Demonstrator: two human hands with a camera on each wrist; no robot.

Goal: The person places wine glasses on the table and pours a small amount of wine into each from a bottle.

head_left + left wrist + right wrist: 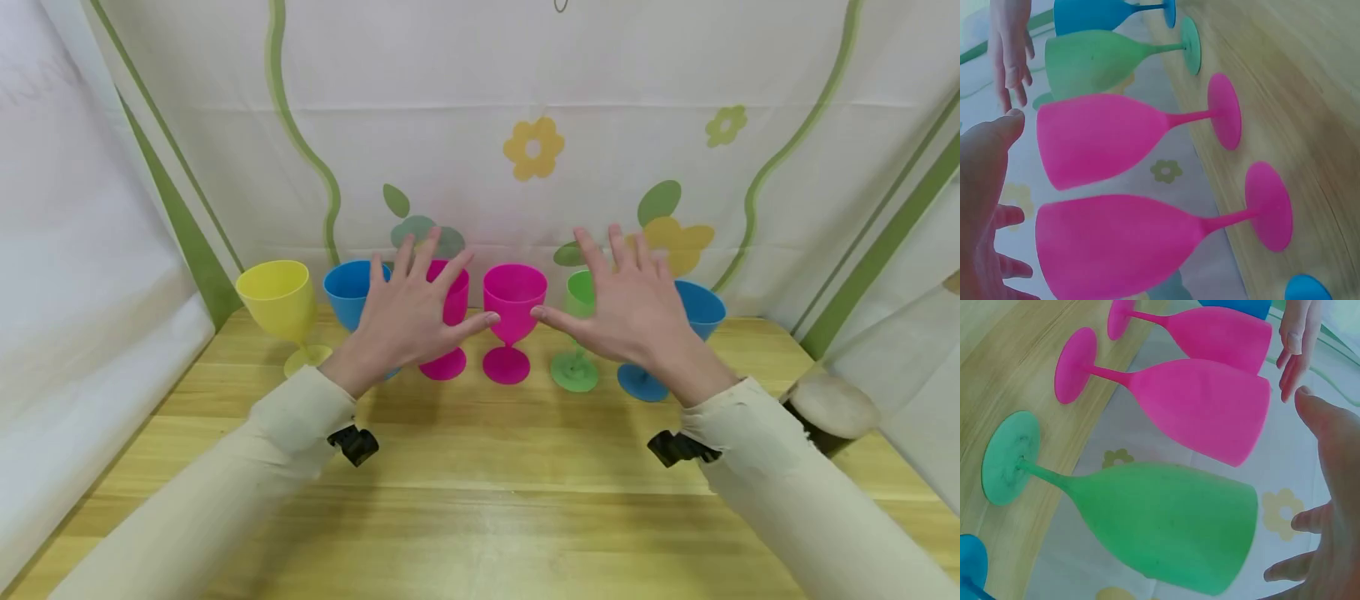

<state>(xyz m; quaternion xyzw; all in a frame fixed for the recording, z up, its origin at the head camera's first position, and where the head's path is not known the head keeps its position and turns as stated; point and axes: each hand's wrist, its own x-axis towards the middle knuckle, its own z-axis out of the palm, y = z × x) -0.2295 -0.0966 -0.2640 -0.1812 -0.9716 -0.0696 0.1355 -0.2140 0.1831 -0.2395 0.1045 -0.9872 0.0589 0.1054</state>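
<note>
Several plastic goblets stand upright in a row across the wooden table. From the left in the head view come a yellow goblet (274,300), a blue goblet (348,292), two pink goblets (457,292) (514,300), a green goblet (574,371) and another blue goblet (701,307). My left hand (408,308), fingers spread, hovers over the left blue and pink goblets and partly hides them. Spread likewise, my right hand (633,308) overlaps the green and right blue goblets. Both thumbs point inward at the middle pink goblet's bowl. Neither hand holds anything.
Behind the row hangs a white curtain (450,150) with flowers and green bands. The wooden table (480,500) stretches toward me. A dark object with a pale round top (832,406) stands by my right forearm. Black wrist mounts (358,446) sit under both cuffs.
</note>
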